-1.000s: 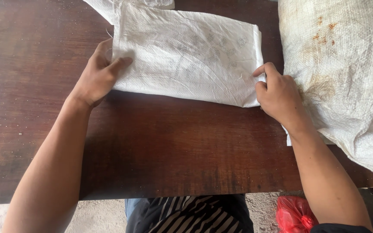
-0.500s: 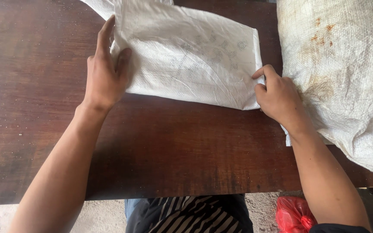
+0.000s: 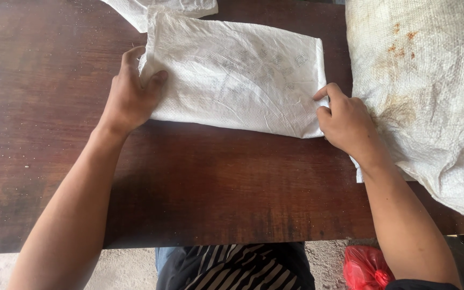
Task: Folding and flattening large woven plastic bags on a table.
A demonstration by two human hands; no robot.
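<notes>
The left hand (image 3: 130, 96) was clamped on the left edge of the folded white woven plastic sack (image 3: 232, 72), thumb pressed on top of the fabric and the fingers curled over the border, so that hand was closed and gripping the sack itself. Over on the other side, the right hand (image 3: 347, 123) pinched the sack's lower right corner, fingertips bent onto the fold and the thumb tucked against the edge, also closed on the fabric. Between the two hands the sack lay flat on the dark brown wooden bench (image 3: 200, 193), stretched out from one grip to the other, its faint grey print showing through the weave and a few creases running toward the right hand. Just beyond the left hand, past the sack's far edge, a second piece of white woven cloth (image 3: 162, 8) poked out at the top of the view, touching or overlapping the folded sack there. Right beside the right hand, touching its wrist side, sat a big, bulging, stained white woven bag (image 3: 430, 91) with rusty orange marks on its upper face. A small white strip (image 3: 358, 172) showed under the right forearm, at the bag's lower edge. Below the bench edge, near the right elbow, a crumpled red plastic bag (image 3: 366, 266) lay on the ground, and the person's black-and-white striped garment (image 3: 237, 268) showed between the forearms.
</notes>
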